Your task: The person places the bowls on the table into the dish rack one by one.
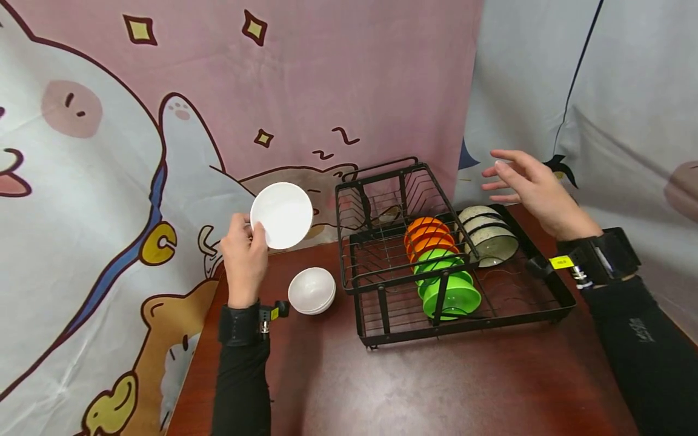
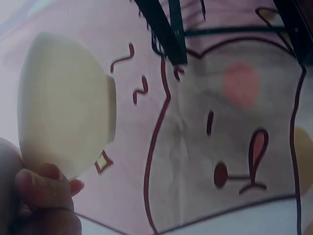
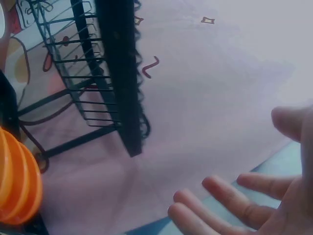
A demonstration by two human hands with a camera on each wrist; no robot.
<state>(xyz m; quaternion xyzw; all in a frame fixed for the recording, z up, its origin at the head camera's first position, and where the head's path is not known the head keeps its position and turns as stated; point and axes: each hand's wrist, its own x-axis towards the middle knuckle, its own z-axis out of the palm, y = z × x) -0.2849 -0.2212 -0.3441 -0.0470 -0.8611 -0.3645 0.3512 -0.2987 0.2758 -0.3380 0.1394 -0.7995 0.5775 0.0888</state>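
- A white bowl is pinched at its rim by the left hand, thumb inside and fingers behind; it is held in the air above the desk, tilted with its opening toward the camera.
- The right hand is held open, fingers spread and relaxed, with nothing gripped; it hovers above the far right corner of the dish rack.
- Seen from the head view, the rack lies at 3 o'clock from the held bowl. Its row of slots is filled from front to back by green bowls, then orange bowls; speckled bowls stand at the right.
- A stack of white bowls rests on the desk just below the held bowl, at 5 o'clock from it.
- For a clean placement, the bowl should be kept on edge, matched to the lean of its neighbours, and lowered between two wires rather than onto them.
- The grip is judged shallow; the rim should be held firmly until the bowl is seated.
- The open hand may be used to steady the rack.
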